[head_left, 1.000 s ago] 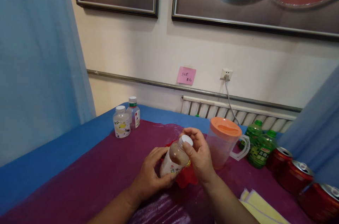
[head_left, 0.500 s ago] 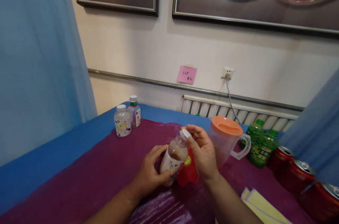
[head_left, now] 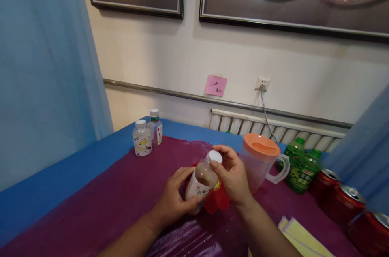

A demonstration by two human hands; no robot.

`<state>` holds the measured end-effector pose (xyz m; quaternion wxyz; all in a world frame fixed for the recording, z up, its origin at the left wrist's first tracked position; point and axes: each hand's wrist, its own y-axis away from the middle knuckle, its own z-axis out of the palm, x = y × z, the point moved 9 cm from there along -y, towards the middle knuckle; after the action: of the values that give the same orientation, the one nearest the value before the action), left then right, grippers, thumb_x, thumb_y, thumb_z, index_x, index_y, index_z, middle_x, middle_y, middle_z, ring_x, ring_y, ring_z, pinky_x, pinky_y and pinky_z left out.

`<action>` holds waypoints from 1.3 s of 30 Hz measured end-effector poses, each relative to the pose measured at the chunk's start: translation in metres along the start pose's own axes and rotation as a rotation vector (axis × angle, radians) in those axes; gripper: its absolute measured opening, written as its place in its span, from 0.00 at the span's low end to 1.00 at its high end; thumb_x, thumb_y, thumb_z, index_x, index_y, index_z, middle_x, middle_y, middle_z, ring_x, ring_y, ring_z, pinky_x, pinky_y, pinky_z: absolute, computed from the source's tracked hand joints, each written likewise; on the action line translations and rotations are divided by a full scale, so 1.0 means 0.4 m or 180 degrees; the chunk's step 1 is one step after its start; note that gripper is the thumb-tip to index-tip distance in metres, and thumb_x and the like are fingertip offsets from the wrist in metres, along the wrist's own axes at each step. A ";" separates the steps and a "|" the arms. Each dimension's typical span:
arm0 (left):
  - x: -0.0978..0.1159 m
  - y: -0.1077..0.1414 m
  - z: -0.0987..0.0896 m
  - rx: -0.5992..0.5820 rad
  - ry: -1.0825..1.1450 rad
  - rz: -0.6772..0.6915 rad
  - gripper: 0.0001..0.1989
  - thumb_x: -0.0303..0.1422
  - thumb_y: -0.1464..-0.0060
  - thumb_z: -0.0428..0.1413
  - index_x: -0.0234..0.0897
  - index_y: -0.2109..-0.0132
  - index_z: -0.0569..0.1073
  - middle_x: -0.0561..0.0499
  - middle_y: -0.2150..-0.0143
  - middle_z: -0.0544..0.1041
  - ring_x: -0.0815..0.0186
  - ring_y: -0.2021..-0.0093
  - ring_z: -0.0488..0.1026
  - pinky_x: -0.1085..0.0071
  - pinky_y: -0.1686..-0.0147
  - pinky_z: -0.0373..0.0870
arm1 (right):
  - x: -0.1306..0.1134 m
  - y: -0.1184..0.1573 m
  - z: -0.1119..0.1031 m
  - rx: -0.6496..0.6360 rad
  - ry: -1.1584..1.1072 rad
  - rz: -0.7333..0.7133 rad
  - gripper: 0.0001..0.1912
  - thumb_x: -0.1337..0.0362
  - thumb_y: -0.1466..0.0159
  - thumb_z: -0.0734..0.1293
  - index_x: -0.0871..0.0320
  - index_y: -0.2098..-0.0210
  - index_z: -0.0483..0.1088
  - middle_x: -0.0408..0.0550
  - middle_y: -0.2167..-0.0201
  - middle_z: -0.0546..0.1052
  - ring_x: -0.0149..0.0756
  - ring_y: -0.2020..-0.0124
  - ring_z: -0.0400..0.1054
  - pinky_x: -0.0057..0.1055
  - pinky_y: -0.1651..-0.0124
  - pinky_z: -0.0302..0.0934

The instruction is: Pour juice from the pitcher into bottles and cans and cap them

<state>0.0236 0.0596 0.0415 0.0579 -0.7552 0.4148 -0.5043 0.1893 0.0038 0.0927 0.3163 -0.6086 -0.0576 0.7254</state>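
A clear bottle (head_left: pixel 202 182) with a printed label and a white cap (head_left: pixel 214 157) is tilted to the right at the middle front. My left hand (head_left: pixel 176 196) is wrapped round its body, thumb across the label. The fingers of my right hand (head_left: pixel 232 174) are closed on the cap, which sits on the bottle's neck. Behind the bottle lies a red scalloped object (head_left: pixel 219 200) with a yellow mark, partly hidden. To the right of my right hand stands a clear pitcher (head_left: pixel 253 168) with an orange lid (head_left: pixel 261 145).
Two white-capped bottles (head_left: pixel 142 139) (head_left: pixel 156 129) stand at the back left. On the right are green bottles (head_left: pixel 302 172), red cans (head_left: pixel 345 204) and a yellow cloth (head_left: pixel 304 236). A purple sheet (head_left: pixel 121 200) covers part of the blue table cover (head_left: pixel 60 168).
The bottle's cap has turned more toward me and sits slightly lower, with my right hand still on it. The whole view has shifted slightly.
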 end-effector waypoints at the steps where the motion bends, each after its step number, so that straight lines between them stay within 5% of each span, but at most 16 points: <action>1: 0.002 0.000 -0.001 0.0004 0.0011 -0.0010 0.29 0.43 0.52 0.64 0.42 0.43 0.74 0.45 0.49 0.79 0.53 0.50 0.74 0.55 0.47 0.72 | 0.005 -0.001 0.001 0.0003 -0.0061 0.0041 0.23 0.54 0.45 0.79 0.55 0.54 0.75 0.47 0.58 0.77 0.38 0.57 0.71 0.36 0.52 0.66; 17: 0.034 -0.003 -0.003 -0.0017 -0.0003 0.0070 0.27 0.41 0.53 0.65 0.42 0.45 0.75 0.47 0.51 0.79 0.55 0.52 0.75 0.59 0.51 0.72 | -0.006 0.015 0.009 0.0244 0.0262 -0.0134 0.29 0.48 0.49 0.80 0.54 0.57 0.66 0.40 0.66 0.70 0.31 0.67 0.65 0.29 0.64 0.63; 21: 0.035 -0.002 -0.005 0.0024 -0.0031 0.0142 0.27 0.39 0.53 0.66 0.43 0.45 0.75 0.48 0.52 0.80 0.56 0.52 0.75 0.60 0.51 0.73 | -0.012 0.020 0.025 -0.0090 0.0136 -0.0260 0.37 0.38 0.45 0.74 0.51 0.45 0.67 0.50 0.50 0.74 0.43 0.49 0.70 0.39 0.47 0.65; 24: 0.021 -0.001 -0.008 0.0099 -0.0018 0.0142 0.27 0.40 0.52 0.66 0.42 0.44 0.74 0.47 0.50 0.79 0.55 0.51 0.75 0.59 0.50 0.73 | -0.012 0.027 0.048 -0.0483 -0.0345 -0.0150 0.35 0.39 0.33 0.64 0.49 0.34 0.61 0.54 0.35 0.68 0.47 0.33 0.60 0.48 0.32 0.54; 30: 0.005 0.000 -0.010 0.0160 0.0052 0.0110 0.28 0.41 0.52 0.65 0.40 0.43 0.74 0.45 0.49 0.79 0.54 0.50 0.76 0.57 0.49 0.73 | 0.016 0.024 0.042 -0.0191 -0.0379 0.0064 0.24 0.48 0.33 0.69 0.51 0.42 0.70 0.52 0.45 0.77 0.43 0.44 0.70 0.43 0.40 0.62; 33: 0.014 0.000 -0.006 0.0092 0.0019 0.0125 0.27 0.39 0.52 0.65 0.42 0.43 0.74 0.46 0.50 0.79 0.55 0.51 0.76 0.59 0.50 0.73 | 0.018 0.021 0.020 0.0119 -0.0199 -0.0100 0.31 0.45 0.43 0.76 0.51 0.45 0.70 0.49 0.52 0.77 0.41 0.51 0.72 0.39 0.46 0.66; 36: 0.012 0.001 -0.004 0.0057 -0.0003 0.0106 0.28 0.40 0.52 0.65 0.42 0.43 0.74 0.46 0.49 0.79 0.55 0.50 0.76 0.58 0.48 0.73 | 0.010 0.022 0.026 -0.0068 -0.0297 -0.0226 0.39 0.38 0.42 0.72 0.50 0.39 0.65 0.53 0.43 0.73 0.45 0.42 0.68 0.43 0.39 0.62; 39: 0.004 0.002 -0.005 0.0111 0.0006 0.0105 0.29 0.41 0.52 0.65 0.42 0.43 0.74 0.45 0.48 0.79 0.54 0.49 0.75 0.56 0.47 0.72 | 0.009 0.028 0.041 -0.0310 -0.0594 -0.0111 0.33 0.40 0.32 0.63 0.49 0.33 0.61 0.54 0.35 0.68 0.45 0.36 0.63 0.46 0.35 0.57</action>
<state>0.0217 0.0588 0.0433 0.0789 -0.7467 0.4183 -0.5111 0.1697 0.0018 0.0885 0.2922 -0.5520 -0.1326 0.7696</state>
